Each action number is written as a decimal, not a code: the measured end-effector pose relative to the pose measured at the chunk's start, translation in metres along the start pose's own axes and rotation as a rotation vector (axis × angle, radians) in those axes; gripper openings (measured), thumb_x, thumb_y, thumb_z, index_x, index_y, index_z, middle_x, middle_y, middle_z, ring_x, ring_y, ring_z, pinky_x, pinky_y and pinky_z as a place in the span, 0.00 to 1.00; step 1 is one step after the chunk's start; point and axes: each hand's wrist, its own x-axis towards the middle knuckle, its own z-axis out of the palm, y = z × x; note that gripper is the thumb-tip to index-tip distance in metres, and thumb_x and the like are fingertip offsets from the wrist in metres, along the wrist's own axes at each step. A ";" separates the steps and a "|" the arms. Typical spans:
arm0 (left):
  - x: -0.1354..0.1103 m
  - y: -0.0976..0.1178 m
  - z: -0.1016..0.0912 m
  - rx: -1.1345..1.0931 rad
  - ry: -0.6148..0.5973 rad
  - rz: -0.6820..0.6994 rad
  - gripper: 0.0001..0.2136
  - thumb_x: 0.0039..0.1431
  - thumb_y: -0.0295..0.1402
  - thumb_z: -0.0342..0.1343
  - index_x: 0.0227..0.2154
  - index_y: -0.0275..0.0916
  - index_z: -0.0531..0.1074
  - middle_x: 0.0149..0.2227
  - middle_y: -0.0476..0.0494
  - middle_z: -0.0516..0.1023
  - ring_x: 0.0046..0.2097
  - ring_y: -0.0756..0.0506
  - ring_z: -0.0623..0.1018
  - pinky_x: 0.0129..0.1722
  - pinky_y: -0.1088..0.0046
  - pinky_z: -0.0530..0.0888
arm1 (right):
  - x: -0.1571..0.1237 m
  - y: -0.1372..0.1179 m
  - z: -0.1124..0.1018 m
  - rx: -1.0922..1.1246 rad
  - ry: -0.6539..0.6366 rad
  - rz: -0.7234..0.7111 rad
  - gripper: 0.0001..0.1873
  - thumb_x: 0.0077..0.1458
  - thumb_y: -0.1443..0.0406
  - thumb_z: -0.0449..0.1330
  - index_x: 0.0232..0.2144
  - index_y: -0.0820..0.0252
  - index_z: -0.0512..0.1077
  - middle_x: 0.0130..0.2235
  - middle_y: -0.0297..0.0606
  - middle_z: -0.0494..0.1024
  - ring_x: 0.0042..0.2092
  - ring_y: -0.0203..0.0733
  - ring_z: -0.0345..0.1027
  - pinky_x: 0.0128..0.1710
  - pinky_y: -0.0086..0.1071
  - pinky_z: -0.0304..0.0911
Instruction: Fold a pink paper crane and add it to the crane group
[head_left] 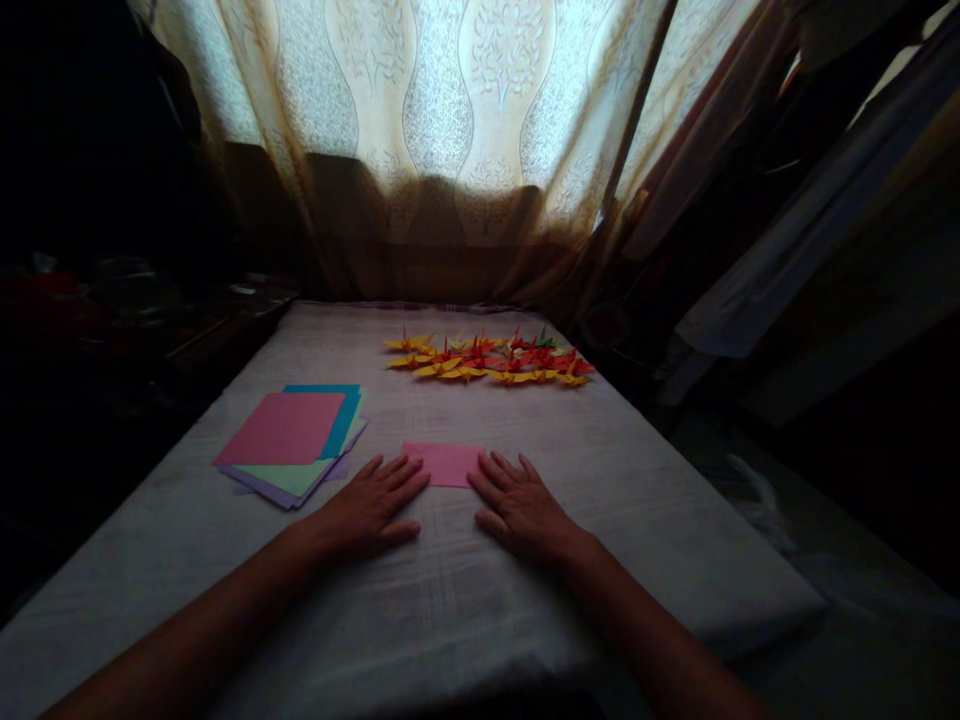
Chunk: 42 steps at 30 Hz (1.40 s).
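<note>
A pink sheet of paper (448,465), folded to a rectangle, lies flat on the cloth-covered table in front of me. My left hand (369,508) rests palm down with fingers spread, its fingertips on the paper's left end. On the right end lie the fingertips of my right hand (521,508), also flat and spread. Neither hand grips anything. Left of the folded paper sits a loose stack of square paper sheets (289,425), pink on top, with blue, pale green and lilac sheets fanned out beneath.
Several folded paper cranes (480,362), yellow, red, white and green, stand in rows toward the table's far right. Behind the far edge of the table (637,500) hangs a patterned curtain (442,110). Dark clutter lines the left, and cloths (750,280) hang at the right.
</note>
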 end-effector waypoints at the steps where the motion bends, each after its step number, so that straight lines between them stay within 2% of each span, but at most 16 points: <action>1: -0.001 -0.001 0.000 0.004 0.001 -0.005 0.33 0.66 0.56 0.38 0.69 0.45 0.46 0.70 0.38 0.44 0.70 0.36 0.48 0.66 0.50 0.45 | 0.002 -0.003 0.000 0.003 0.003 -0.015 0.32 0.66 0.49 0.47 0.67 0.52 0.52 0.70 0.43 0.44 0.71 0.52 0.35 0.67 0.55 0.29; 6: 0.000 0.001 -0.007 0.002 0.013 -0.017 0.30 0.68 0.52 0.40 0.67 0.46 0.51 0.69 0.38 0.49 0.69 0.36 0.52 0.65 0.47 0.46 | 0.007 -0.011 0.000 0.067 -0.011 -0.095 0.31 0.67 0.51 0.46 0.67 0.52 0.51 0.69 0.41 0.49 0.70 0.48 0.41 0.67 0.53 0.34; 10: 0.004 0.004 -0.012 -0.016 0.072 -0.037 0.24 0.68 0.45 0.45 0.64 0.46 0.60 0.67 0.38 0.58 0.67 0.36 0.59 0.63 0.44 0.49 | 0.004 0.001 -0.004 0.059 0.039 -0.066 0.26 0.66 0.56 0.49 0.64 0.52 0.59 0.67 0.41 0.58 0.68 0.48 0.49 0.65 0.53 0.41; 12: 0.007 0.006 -0.015 -0.011 0.150 -0.029 0.20 0.68 0.42 0.47 0.59 0.46 0.66 0.63 0.38 0.66 0.64 0.37 0.65 0.63 0.45 0.50 | 0.006 0.008 -0.006 0.037 0.083 -0.074 0.23 0.65 0.59 0.52 0.60 0.53 0.65 0.64 0.42 0.64 0.65 0.49 0.55 0.64 0.53 0.45; 15: 0.014 0.012 -0.020 0.029 0.272 0.000 0.12 0.66 0.36 0.50 0.48 0.44 0.74 0.54 0.40 0.76 0.56 0.40 0.73 0.63 0.47 0.51 | 0.013 0.013 -0.007 -0.005 0.178 -0.121 0.16 0.63 0.63 0.55 0.52 0.53 0.72 0.58 0.41 0.73 0.60 0.47 0.64 0.61 0.48 0.52; 17: 0.022 0.017 -0.024 0.068 0.321 0.018 0.07 0.64 0.32 0.52 0.39 0.41 0.75 0.49 0.41 0.78 0.52 0.41 0.75 0.63 0.50 0.54 | 0.020 0.013 -0.007 -0.049 0.231 -0.158 0.13 0.63 0.65 0.55 0.47 0.55 0.75 0.52 0.41 0.77 0.54 0.44 0.70 0.57 0.42 0.57; 20: 0.036 0.023 -0.027 0.075 0.332 0.038 0.04 0.61 0.30 0.54 0.33 0.38 0.73 0.41 0.41 0.80 0.46 0.41 0.77 0.57 0.56 0.63 | 0.028 0.013 -0.004 -0.127 0.291 -0.217 0.11 0.61 0.68 0.55 0.42 0.57 0.76 0.46 0.41 0.80 0.47 0.41 0.73 0.51 0.35 0.61; 24: 0.047 0.024 -0.025 0.013 0.333 0.016 0.02 0.58 0.29 0.56 0.31 0.37 0.72 0.34 0.41 0.79 0.38 0.42 0.78 0.45 0.63 0.70 | 0.032 0.017 0.003 -0.171 0.419 -0.237 0.09 0.58 0.72 0.55 0.35 0.58 0.76 0.39 0.40 0.82 0.41 0.40 0.74 0.50 0.35 0.61; 28: 0.048 0.023 -0.025 -0.124 0.379 -0.061 0.05 0.57 0.26 0.54 0.28 0.38 0.73 0.31 0.41 0.79 0.35 0.42 0.78 0.40 0.67 0.70 | 0.038 0.019 0.002 -0.132 0.589 -0.195 0.09 0.60 0.70 0.54 0.34 0.57 0.74 0.37 0.39 0.81 0.41 0.40 0.73 0.52 0.36 0.60; 31: 0.047 0.020 -0.030 -0.282 0.456 -0.159 0.06 0.57 0.28 0.53 0.29 0.39 0.75 0.32 0.42 0.79 0.35 0.43 0.78 0.39 0.69 0.69 | 0.048 0.018 -0.008 -0.024 0.764 -0.134 0.09 0.62 0.66 0.54 0.41 0.57 0.73 0.42 0.42 0.80 0.44 0.42 0.73 0.51 0.38 0.62; 34: 0.049 0.011 -0.037 -0.483 0.559 -0.274 0.08 0.59 0.35 0.53 0.34 0.41 0.76 0.33 0.44 0.80 0.36 0.43 0.78 0.37 0.71 0.69 | 0.057 0.015 -0.019 0.103 0.988 -0.056 0.17 0.63 0.64 0.53 0.53 0.60 0.66 0.48 0.47 0.78 0.49 0.45 0.72 0.50 0.39 0.65; 36: 0.052 0.003 -0.039 -0.643 0.620 -0.363 0.11 0.59 0.37 0.51 0.38 0.41 0.76 0.32 0.45 0.80 0.34 0.45 0.78 0.33 0.73 0.70 | 0.060 0.012 -0.023 0.134 1.079 -0.038 0.20 0.62 0.66 0.52 0.56 0.61 0.63 0.52 0.48 0.75 0.53 0.46 0.69 0.53 0.41 0.65; 38: 0.056 -0.004 -0.040 -0.813 0.656 -0.443 0.14 0.59 0.40 0.49 0.40 0.39 0.74 0.30 0.46 0.80 0.29 0.46 0.78 0.28 0.74 0.70 | 0.061 0.009 -0.021 0.096 1.085 -0.054 0.22 0.60 0.69 0.52 0.57 0.59 0.63 0.56 0.48 0.72 0.58 0.46 0.65 0.55 0.43 0.63; 42: 0.058 -0.010 -0.036 -1.088 0.642 -0.518 0.17 0.55 0.46 0.53 0.38 0.37 0.71 0.27 0.47 0.78 0.25 0.47 0.77 0.24 0.74 0.72 | 0.060 0.004 -0.009 -0.108 0.955 -0.110 0.27 0.56 0.73 0.55 0.57 0.52 0.66 0.62 0.45 0.65 0.64 0.50 0.55 0.60 0.47 0.57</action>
